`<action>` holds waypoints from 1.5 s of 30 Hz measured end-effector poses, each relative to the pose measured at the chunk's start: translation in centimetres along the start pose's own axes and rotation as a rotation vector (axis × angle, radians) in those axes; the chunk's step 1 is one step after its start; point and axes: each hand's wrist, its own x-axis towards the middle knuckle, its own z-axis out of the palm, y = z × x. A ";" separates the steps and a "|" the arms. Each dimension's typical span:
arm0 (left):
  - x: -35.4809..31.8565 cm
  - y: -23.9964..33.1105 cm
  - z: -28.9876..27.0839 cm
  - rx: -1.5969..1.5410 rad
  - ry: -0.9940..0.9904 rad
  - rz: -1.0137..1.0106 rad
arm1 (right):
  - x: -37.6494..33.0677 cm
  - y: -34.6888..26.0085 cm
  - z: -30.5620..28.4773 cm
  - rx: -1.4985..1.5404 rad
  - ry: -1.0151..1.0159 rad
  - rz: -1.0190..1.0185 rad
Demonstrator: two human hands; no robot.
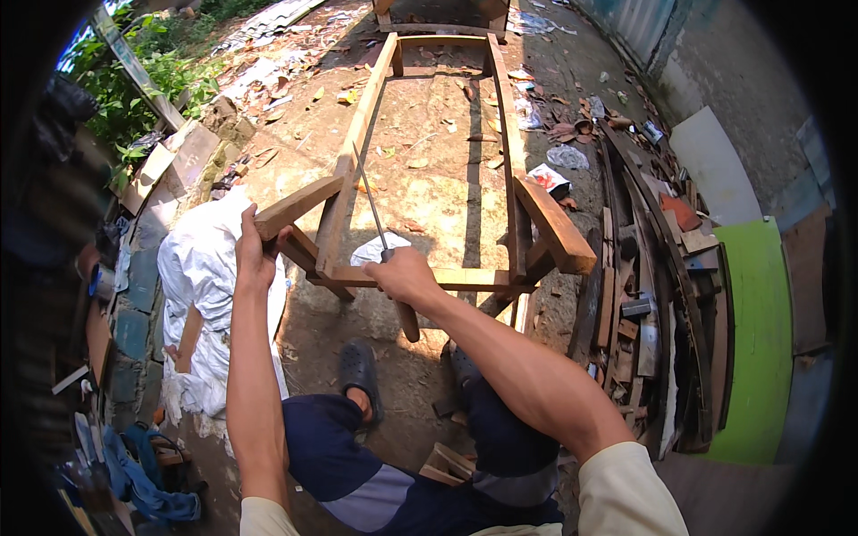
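Observation:
A wooden frame point(357, 134), long and open in the middle, stretches away from me on the ground. At its near end, short wooden pieces jut up and outward on both sides. My left hand point(256, 252) is closed around the outer end of the left piece point(299, 205). Over the near crossbar point(465, 279), my right hand point(407, 279) grips a long, thin-bladed tool point(370, 198) with a brown wooden handle. Its blade points forward inside the left rail; its exact kind cannot be made out. The right piece point(559, 228) is untouched.
White sheeting point(201, 277) lies on the left, beside blocks. Scrap boards point(626, 295) are piled along the right, near a green panel point(751, 330). Leaves and litter dot the ground. Small wood pieces point(447, 464) lie between my feet. Another wooden structure point(438, 29) stands at the far end.

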 end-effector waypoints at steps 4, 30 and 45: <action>-0.2 0.0 -0.2 -0.044 0.023 0.016 | 0.1 0.2 0.2 -0.025 -0.008 0.006; -0.5 -1.9 -0.3 -0.290 0.027 0.010 | -0.6 -0.7 -0.5 -0.081 -0.115 0.043; -1.0 -2.1 0.0 -0.298 -0.009 0.008 | -1.3 -1.9 0.4 -0.135 -0.097 0.042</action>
